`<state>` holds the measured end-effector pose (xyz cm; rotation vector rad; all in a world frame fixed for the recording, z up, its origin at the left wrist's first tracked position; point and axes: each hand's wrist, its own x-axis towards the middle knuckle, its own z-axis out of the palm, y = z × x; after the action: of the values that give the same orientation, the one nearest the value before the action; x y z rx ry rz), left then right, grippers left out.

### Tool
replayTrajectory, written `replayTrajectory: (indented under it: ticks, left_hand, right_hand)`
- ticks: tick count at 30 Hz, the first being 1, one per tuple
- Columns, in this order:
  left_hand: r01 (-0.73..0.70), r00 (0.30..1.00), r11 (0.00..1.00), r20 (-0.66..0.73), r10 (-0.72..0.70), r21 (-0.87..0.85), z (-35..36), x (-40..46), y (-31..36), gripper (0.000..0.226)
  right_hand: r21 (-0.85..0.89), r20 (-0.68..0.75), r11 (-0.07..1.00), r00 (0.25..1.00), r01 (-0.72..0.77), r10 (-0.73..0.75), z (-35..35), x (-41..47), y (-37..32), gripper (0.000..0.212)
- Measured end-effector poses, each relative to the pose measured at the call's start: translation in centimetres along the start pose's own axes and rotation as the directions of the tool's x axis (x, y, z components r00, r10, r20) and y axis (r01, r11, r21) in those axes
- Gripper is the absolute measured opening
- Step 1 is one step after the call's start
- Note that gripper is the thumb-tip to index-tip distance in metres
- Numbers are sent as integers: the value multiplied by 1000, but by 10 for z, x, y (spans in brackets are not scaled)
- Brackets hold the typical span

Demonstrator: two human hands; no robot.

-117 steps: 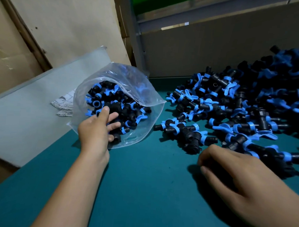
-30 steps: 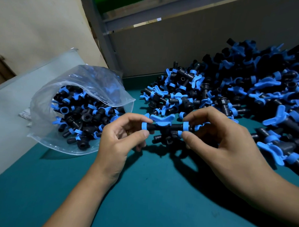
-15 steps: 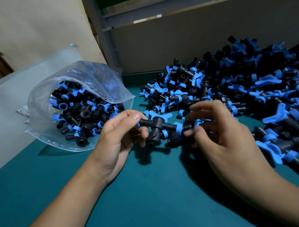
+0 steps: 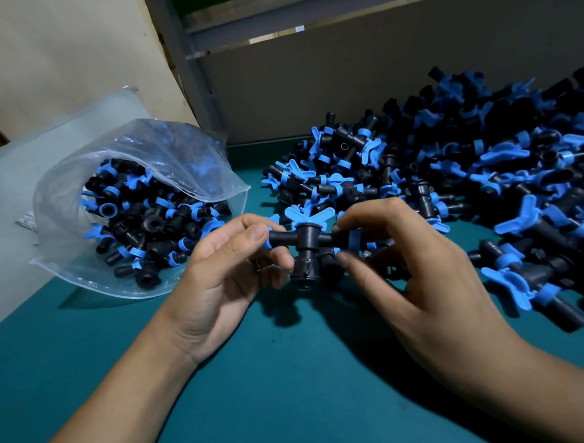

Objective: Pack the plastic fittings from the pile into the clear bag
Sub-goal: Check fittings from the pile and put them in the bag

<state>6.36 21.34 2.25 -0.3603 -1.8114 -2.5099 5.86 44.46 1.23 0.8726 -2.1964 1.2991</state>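
Note:
A black T-shaped fitting [image 4: 305, 243] with a blue wing handle is held above the teal table between both hands. My left hand [image 4: 225, 272] pinches its left end with thumb and fingers. My right hand [image 4: 405, 270] pinches its right end. A large pile of black and blue fittings [image 4: 469, 182] spreads across the right and back of the table. The clear bag [image 4: 173, 152] lies open at the left, holding several fittings.
The teal table [image 4: 276, 388] stretches toward me below the hands. A grey board wall [image 4: 324, 72] stands behind the pile. A pale panel [image 4: 3, 208] leans at the left edge, with a cardboard sheet [image 4: 74, 44] above it.
Both hands have turned the fitting between them, so its stem now points down and the blue wings sit on top. Earlier the left hand was at the bag.

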Motion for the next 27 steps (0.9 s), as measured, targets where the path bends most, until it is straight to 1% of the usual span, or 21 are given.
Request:
replayTrajectory:
  ticks: [2, 5, 7, 10, 16, 18, 21, 25, 27]
  left_hand:
    - [5, 1000, 1000, 16, -5, 15, 0, -1, 0, 19]
    - [21, 999, 998, 39, -23, 53, -1, 0, -1, 13]
    - [33, 998, 997, 43, -36, 65, -1, 0, -3, 18]
    - [28, 998, 995, 47, -33, 99, -2, 1, -5, 20]
    - [23, 999, 987, 44, -30, 156, -4, 3, -7, 17]
    - [4, 999, 983, 33, -10, 186, -2, 4, -8, 19]
    - [-25, 1000, 979, 3, 24, 204, 2, 5, -11, 22]
    - [-30, 1000, 978, 7, 30, 208, 4, 6, -12, 16]
    - [-33, 999, 976, 18, 29, 216, 4, 5, -11, 15]
  right_hand:
    - [13, 17, 1000, 1000, -1, 1, 0, 0, -1, 24]
    - [37, 23, 999, 1000, -10, 9, 1, 1, -1, 20]
    - [41, 22, 999, 999, -33, 33, 1, 0, 0, 18]
    - [44, 22, 997, 997, -70, 69, 2, -1, 2, 15]
    - [126, 40, 984, 991, -128, 124, 3, 2, 6, 10]
    - [163, 39, 976, 989, -146, 142, 3, 2, 8, 9]
    - [225, 50, 955, 982, -191, 184, 5, 3, 12, 9]
    - [322, 81, 911, 966, -258, 245, 7, 4, 16, 20]
    - [372, 89, 885, 960, -279, 265, 9, 4, 18, 21]
